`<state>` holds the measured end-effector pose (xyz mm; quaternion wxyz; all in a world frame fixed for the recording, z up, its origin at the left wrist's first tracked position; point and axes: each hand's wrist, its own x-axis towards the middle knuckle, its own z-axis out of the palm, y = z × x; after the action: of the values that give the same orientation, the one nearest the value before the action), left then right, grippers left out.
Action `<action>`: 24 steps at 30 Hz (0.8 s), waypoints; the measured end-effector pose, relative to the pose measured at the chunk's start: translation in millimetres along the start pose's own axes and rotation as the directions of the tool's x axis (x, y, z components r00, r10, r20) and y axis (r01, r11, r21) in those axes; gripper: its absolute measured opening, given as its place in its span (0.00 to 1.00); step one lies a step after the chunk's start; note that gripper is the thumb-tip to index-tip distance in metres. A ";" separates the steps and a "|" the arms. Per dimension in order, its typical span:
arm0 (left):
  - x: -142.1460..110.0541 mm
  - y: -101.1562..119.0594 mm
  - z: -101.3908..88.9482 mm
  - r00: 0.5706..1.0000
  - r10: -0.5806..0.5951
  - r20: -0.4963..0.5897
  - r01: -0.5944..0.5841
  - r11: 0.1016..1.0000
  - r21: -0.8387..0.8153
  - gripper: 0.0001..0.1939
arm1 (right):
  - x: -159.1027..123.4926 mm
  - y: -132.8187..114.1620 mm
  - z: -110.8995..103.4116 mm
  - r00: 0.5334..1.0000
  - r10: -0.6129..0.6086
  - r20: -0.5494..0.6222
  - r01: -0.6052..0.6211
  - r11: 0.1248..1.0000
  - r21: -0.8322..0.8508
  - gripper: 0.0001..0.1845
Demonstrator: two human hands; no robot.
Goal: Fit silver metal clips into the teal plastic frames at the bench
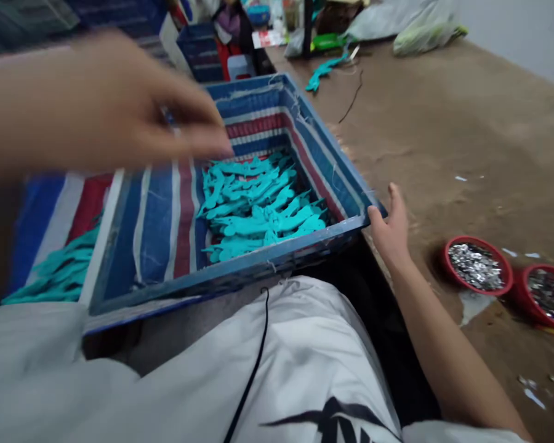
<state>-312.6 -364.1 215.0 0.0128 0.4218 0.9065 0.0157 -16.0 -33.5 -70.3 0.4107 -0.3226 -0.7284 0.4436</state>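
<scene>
A blue plastic crate (321,132), lined with red, white and blue striped sheeting, sits tilted in front of me above my lap. Inside lies a heap of teal plastic clips (258,209), long and narrow in shape. My left hand (166,117), smeared by motion, hangs over the crate's left side, its fingers curved downward above the clips; whether it holds anything I cannot make out. At the crate's near right corner, my right hand (390,231) has its thumb on the rim and a finger raised outside it.
More teal clips (69,267) lie on striped sheeting left of the crate. On the brown table (443,141) to the right are two red bowls (480,263) of shiny metal pieces. Further back are a teal strip (325,71), a black cord (352,98) and plastic bags (425,31).
</scene>
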 end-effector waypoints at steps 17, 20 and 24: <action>-137.2 31.6 197.8 0.937 -0.293 0.190 0.259 0.948 0.185 0.40 | -18.5 -92.9 83.1 0.789 0.071 0.611 -0.100 0.995 0.014 0.36; -129.3 24.1 196.0 0.935 -0.319 0.156 0.299 0.944 0.141 0.42 | -16.2 -105.5 87.5 0.724 0.050 0.688 -0.044 0.999 -0.026 0.28; -121.0 16.0 197.1 0.935 -0.331 0.129 0.323 0.943 0.083 0.48 | -10.9 -118.2 94.2 0.607 0.140 0.782 -0.232 0.973 0.005 0.18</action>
<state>-215.2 -442.9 19.9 0.0664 0.2655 0.9608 -0.0441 -106.8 -125.6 8.6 0.0247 -0.1514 -0.7717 0.6172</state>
